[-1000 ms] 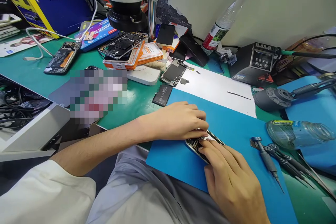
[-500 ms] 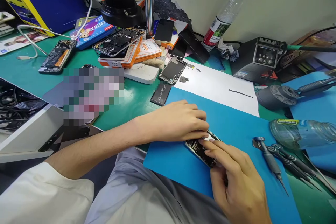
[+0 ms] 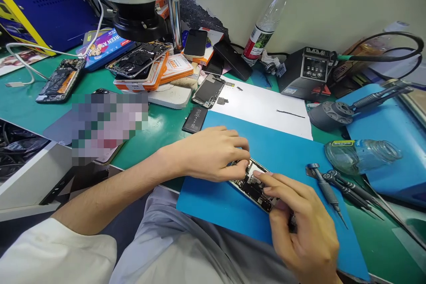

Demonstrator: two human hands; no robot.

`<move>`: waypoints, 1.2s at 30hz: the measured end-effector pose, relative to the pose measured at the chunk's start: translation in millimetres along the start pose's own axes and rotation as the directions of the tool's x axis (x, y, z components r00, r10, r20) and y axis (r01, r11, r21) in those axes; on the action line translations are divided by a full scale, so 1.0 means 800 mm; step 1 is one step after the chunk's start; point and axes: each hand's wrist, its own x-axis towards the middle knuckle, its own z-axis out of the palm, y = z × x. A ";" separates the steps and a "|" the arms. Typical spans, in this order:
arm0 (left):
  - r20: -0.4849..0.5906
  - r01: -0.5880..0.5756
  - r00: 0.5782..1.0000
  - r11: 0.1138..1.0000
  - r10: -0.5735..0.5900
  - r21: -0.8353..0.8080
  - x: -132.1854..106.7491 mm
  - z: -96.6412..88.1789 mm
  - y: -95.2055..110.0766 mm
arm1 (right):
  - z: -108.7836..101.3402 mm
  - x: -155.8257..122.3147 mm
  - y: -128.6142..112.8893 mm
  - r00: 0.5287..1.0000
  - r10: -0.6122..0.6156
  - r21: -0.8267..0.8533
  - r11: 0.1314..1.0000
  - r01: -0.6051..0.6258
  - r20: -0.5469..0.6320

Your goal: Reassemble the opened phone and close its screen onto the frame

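Note:
An opened phone (image 3: 258, 193) with its inner parts bare lies aslant on the blue mat (image 3: 213, 195). My left hand (image 3: 216, 153) is closed at its far left end, fingers curled over that end and the fingertips partly hidden. My right hand (image 3: 304, 217) grips the near right end, its thumb at the lower edge and its fingertips resting on the inner parts. A pale, shiny patch shows beside the right fingertips. Part of the phone is hidden under the right palm.
A battery (image 3: 195, 120) and a removed screen (image 3: 209, 91) lie beyond the mat, beside white paper (image 3: 262, 106) bearing small parts. Screwdrivers (image 3: 328, 191) and a glass jar (image 3: 359, 155) lie right. A microscope (image 3: 136, 4) overhangs stacked phones and boxes at back left.
The view has shifted, so the bench appears farther left. My hands have drawn slightly apart over the phone, and more of its inside shows between them.

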 end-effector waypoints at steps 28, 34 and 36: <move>-0.013 0.027 1.000 0.999 -0.027 -0.031 0.002 0.005 -0.001 | 0.009 0.006 -0.009 0.930 -0.309 -0.382 0.849 0.365 0.201; -0.006 0.026 1.000 0.999 -0.026 -0.031 0.002 0.005 -0.001 | 0.007 0.005 -0.008 0.913 -0.338 -0.367 0.839 0.402 0.226; -0.007 0.027 1.000 0.999 -0.028 -0.030 0.002 0.005 -0.001 | 0.007 0.005 -0.008 0.914 -0.341 -0.357 0.844 0.401 0.221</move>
